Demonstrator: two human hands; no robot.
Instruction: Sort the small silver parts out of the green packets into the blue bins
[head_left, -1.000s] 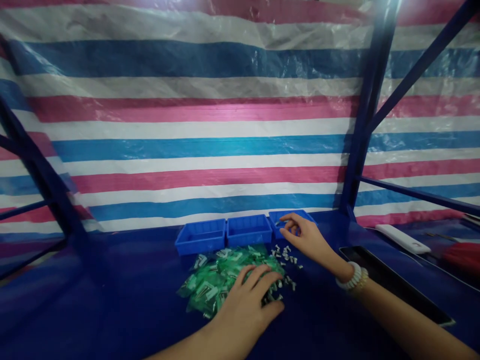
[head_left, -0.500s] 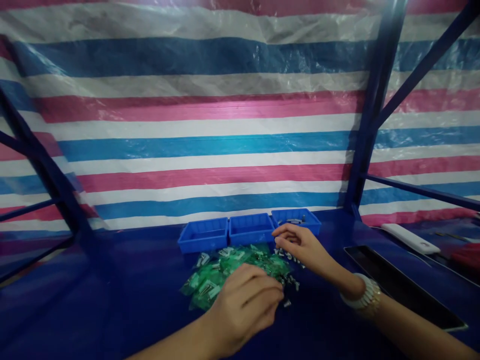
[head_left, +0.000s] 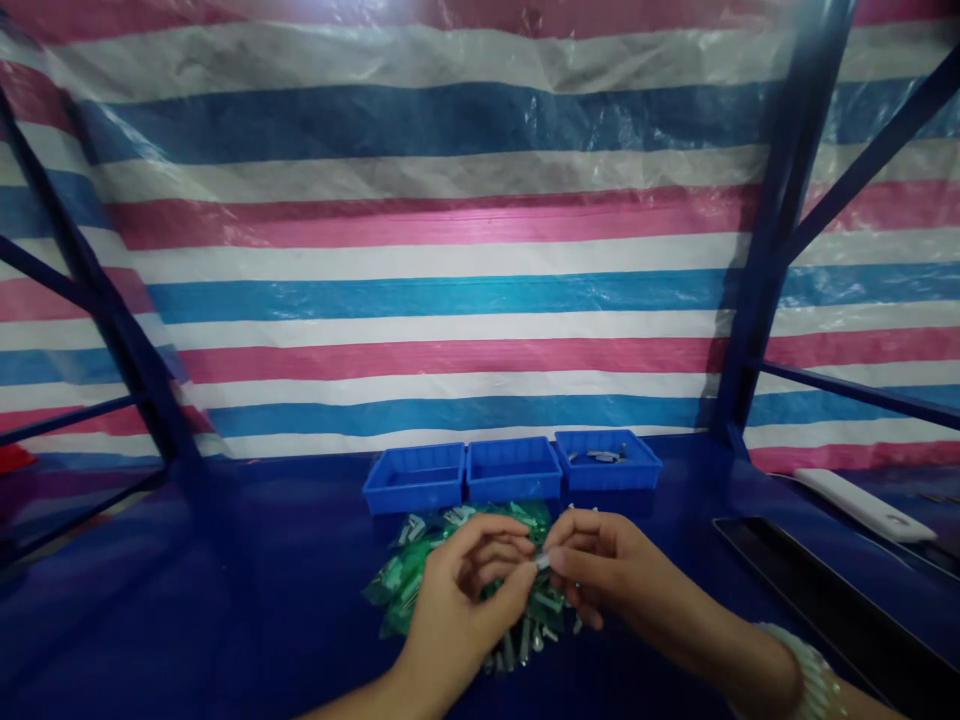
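My left hand (head_left: pixel 465 590) and my right hand (head_left: pixel 600 565) meet above a pile of small green packets (head_left: pixel 420 570) and loose metal parts (head_left: pixel 525 640) on the blue table. Both pinch one small silvery piece (head_left: pixel 542 562) between their fingertips. Three blue trays stand in a row behind the pile: the left tray (head_left: pixel 414 478), the middle tray (head_left: pixel 513 468) and the right tray (head_left: pixel 609 460), which holds a few metal parts. A white beaded bracelet (head_left: pixel 814 680) is on my right wrist.
A striped pink, blue and white tarp (head_left: pixel 450 250) hangs behind the table. Dark blue frame posts (head_left: pixel 772 240) stand at right and left. A long black tray (head_left: pixel 825 600) and a white flat device (head_left: pixel 862 505) lie at the right.
My right hand drew back from the right tray to the pile. My left hand lifted off the packets. Both came together, pinching a small silvery piece.
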